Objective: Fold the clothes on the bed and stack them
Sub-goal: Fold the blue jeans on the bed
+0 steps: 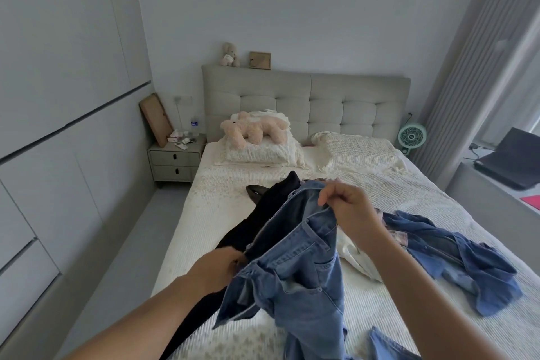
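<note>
The folding looks barely begun: no folded piece or stack shows anywhere on the bed (222, 213), and every garment in view lies loose or hangs from the hands.

At the lower left of the frame the left hand (217, 264) grips one side of the jeans (295, 269) at the waist; its fingertips are hidden behind the denim, so I judge the grip from the bunched cloth there. Just behind it, a black garment (263, 213) runs in a long strip from mid-frame down toward the lower left edge, unfolded, lying on the cover.

In the centre the jeans are lifted off the bed, waistband spread between the two hands, belt loops and a pocket facing the camera, the faded blue legs crumpled and dropping toward the bottom of the frame. They appear to be the first piece taken up, not yet straightened.

Right of centre the right hand (347, 207) pinches the upper edge of the waistband, fingers curled over it. Below that wrist a cream garment (355, 256) lies rumpled, partly hidden by the arm. Further right a dark blue denim shirt (455, 254) sprawls open on the cover, with a scrap of plaid cloth (399, 236) peeping out at its near edge.

All of these are left to fold and stack.
</note>
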